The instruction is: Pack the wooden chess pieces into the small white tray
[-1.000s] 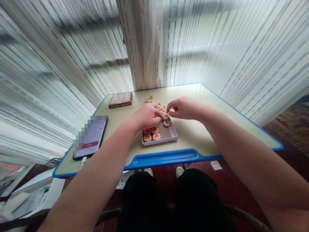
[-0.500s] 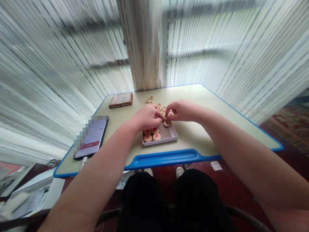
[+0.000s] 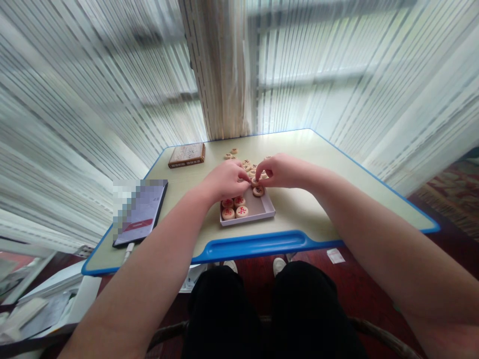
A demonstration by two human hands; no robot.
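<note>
A shallow white box tray [image 3: 247, 220] lies on the table in front of me, with several round wooden xiangqi pieces in its left part. The nearest red-marked piece [image 3: 241, 212] lies face up. My right hand [image 3: 280, 170] pinches a dark-marked xiangqi piece [image 3: 255, 182] between thumb and fingertips above the tray's far part. Just below it another dark-marked piece [image 3: 258, 191] appears at the tray. My left hand [image 3: 226, 179] hovers over the tray's far left, fingers curled, thumb and index tips close to the pinched piece; what they hold, if anything, is hidden.
More loose xiangqi pieces [image 3: 246, 163] lie beyond my hands. A patterned box [image 3: 187, 155] sits at the far left. A tablet [image 3: 144, 214] with a white plug lies on the left. The blue-edged table [image 3: 314, 209] has a blue trough [image 3: 258, 241] along its near edge.
Both hands stay almost in place over the tray, with the piece still in my right fingers. The whole view has shifted very slightly.
</note>
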